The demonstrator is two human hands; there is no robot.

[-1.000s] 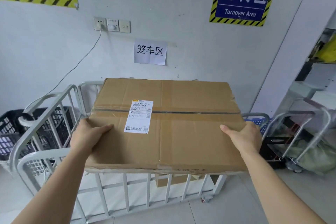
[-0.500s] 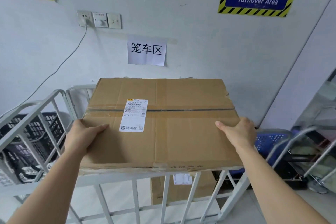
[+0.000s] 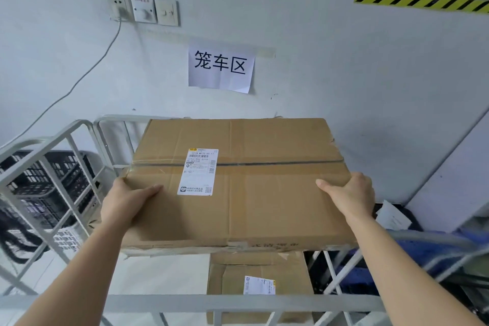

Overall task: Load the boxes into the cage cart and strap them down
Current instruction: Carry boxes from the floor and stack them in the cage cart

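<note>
The person stands at the cage cart [image 3: 185,303] and holds a large cardboard box [image 3: 264,206] in the air above its front rail, roughly level, with the shipping label [image 3: 198,172] facing up. The left hand [image 3: 127,204] grips the box's side at nine o'clock, and the right hand [image 3: 349,198] grips the side at three o'clock. Each thumb lies flat on the top face and points inward. The other fingers go over the edges and are hidden, so I cannot tell how they are spread. Inside the cart, a smaller box [image 3: 230,280] sits on the floor at about one o'clock from the person, near the right side bars. Bare cart floor shows at eleven o'clock.

In my judgement, the step in hand is to lower the large box into the cart. To do it well, the person should carry it fully past the front rail and then bring it down flat, close against the smaller box, so that a strap can later hold both. The near lower edge looks worn and its tape looks loose, so support from underneath seems safer than squeezing the sides. Any fingers under the box should slide out just before it lands.
</note>
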